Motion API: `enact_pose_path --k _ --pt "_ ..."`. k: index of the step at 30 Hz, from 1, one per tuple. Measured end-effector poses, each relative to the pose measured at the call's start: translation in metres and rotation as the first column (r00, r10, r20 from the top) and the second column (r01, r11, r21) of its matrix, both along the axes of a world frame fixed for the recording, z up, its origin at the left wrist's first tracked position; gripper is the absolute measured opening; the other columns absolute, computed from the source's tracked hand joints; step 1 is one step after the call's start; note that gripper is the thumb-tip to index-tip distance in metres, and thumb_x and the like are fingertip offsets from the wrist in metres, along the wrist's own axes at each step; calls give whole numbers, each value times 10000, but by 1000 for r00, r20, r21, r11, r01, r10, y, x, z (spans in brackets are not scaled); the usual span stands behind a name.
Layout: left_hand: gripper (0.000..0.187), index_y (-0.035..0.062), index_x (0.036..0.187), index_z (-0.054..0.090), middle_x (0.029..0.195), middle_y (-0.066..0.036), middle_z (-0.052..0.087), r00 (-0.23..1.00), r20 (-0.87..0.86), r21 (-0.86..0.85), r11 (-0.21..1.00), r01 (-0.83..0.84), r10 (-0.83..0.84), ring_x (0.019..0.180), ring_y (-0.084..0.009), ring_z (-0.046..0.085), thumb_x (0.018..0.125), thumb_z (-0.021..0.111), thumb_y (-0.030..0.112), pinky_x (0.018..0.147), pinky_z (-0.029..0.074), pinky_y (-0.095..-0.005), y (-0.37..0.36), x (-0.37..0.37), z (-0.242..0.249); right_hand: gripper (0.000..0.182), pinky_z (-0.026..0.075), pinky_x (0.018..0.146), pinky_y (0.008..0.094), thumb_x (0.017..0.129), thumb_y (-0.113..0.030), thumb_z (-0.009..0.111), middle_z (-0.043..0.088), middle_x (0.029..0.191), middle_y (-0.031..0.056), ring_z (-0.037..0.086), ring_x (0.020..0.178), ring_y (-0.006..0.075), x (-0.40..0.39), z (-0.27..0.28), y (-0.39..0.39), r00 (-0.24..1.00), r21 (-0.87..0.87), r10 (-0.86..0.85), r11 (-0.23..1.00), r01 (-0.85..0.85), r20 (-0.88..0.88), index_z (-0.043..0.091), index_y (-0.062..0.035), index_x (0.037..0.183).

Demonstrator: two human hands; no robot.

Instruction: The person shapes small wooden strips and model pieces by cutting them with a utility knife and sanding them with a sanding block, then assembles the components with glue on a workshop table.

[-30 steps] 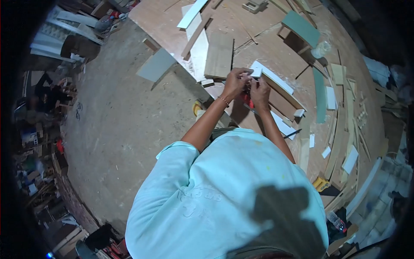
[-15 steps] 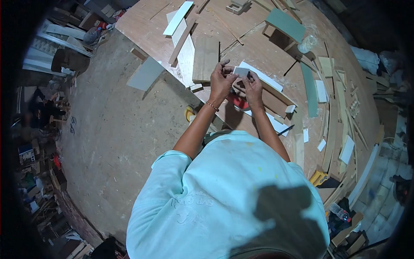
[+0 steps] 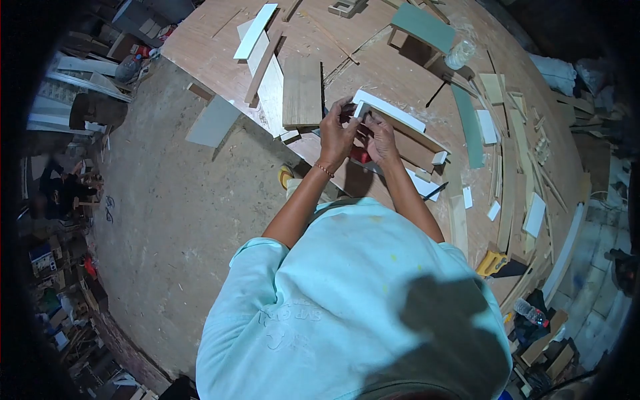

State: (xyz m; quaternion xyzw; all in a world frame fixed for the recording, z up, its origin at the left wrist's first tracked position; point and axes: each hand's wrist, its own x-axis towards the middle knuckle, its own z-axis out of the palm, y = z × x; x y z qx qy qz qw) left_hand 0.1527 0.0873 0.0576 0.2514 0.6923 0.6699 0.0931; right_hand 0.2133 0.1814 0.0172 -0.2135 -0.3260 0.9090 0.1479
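My left hand [image 3: 337, 135] and my right hand [image 3: 380, 139] are close together at the table's near edge. Both have their fingers closed on a small white-grey piece [image 3: 361, 109], which stands at the left end of a long wooden frame [image 3: 413, 135]. A white strip [image 3: 393, 111] runs along the frame's far side, and a small white block [image 3: 439, 158] sits at its right end. Something red [image 3: 360, 155] shows below and between my hands. Just left of my left hand lies a thick wooden board [image 3: 302, 93].
Green-topped piece [image 3: 423, 28] and clear jar [image 3: 460, 55] stand at the back. Wood strips [image 3: 517, 167] and a yellow-handled tool [image 3: 492, 263] lie right. A grey panel [image 3: 213, 123] juts off the table's left edge. A person [image 3: 61, 183] is far left.
The small piece has gone from lying flat-faced between my hands to upright against the frame's left end. My hands have drawn lower onto it, and the whole view has shifted slightly.
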Motion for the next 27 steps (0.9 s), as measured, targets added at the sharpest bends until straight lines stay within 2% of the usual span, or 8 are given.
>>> enact_pose_path --k 3,5,9,14,18,24,26,27 --pt "291 -25 971 541 869 -113 600 999 48 0 1000 -20 20 735 -143 583 684 590 -30 666 467 -244 0 -2 -11 165 476 676 299 786 -131 558 580 821 46 569 718 157 1 -11 3 1000 -48 -5 999 5 13 535 -37 919" --pt "194 -24 880 584 836 -101 600 997 27 7 997 -76 75 722 -126 579 686 593 -30 653 466 -232 0 -2 -15 140 446 718 320 780 -161 574 584 841 51 549 771 153 1 -15 4 998 0 13 1000 -13 -67 563 -65 880" --pt "172 -18 853 592 817 -91 600 992 90 -10 996 -84 85 722 -118 578 681 601 -26 649 464 -227 -2 -2 -16 124 445 710 323 777 -146 574 583 821 50 544 761 150 3 -16 4 998 -18 -8 1000 7 -59 565 -61 868" --pt "135 -26 821 577 784 -69 589 976 -208 -33 997 -74 65 693 -115 566 688 601 -33 614 463 -221 -1 2 -1 94 486 651 303 779 -129 548 580 779 60 567 666 159 2 -2 -1 1000 -80 -4 997 7 29 568 -42 809" --pt "152 -24 825 560 775 -80 583 959 -273 -82 991 -108 82 672 -128 571 681 610 -24 603 467 -231 1 9 9 108 485 628 292 792 -133 521 580 780 52 566 654 155 1 -1 -1 1000 -101 13 995 -11 22 566 -46 837" --pt "151 -26 833 555 801 -93 592 971 -205 -60 988 -141 127 703 -127 576 699 615 8 621 468 -235 2 7 -1 133 493 617 277 799 -121 514 580 817 57 568 666 141 1 -8 -1 999 -136 11 991 -6 40 550 -40 898" --pt "145 -26 862 568 818 -83 600 990 -43 -36 990 -136 134 727 -122 573 729 597 23 642 467 -234 2 1 -16 188 494 621 260 781 -90 546 577 824 63 568 689 138 -1 -5 -2 991 21 -118 993 119 -69 531 -22 955" --pt "159 -32 893 576 822 -82 601 982 118 -29 989 -143 146 718 -111 563 747 584 29 648 467 -227 4 -1 -24 302 490 632 245 757 -54 580 573 819 73 566 712 134 -2 -3 -3 985 85 -174 981 174 -10 487 5 1038"
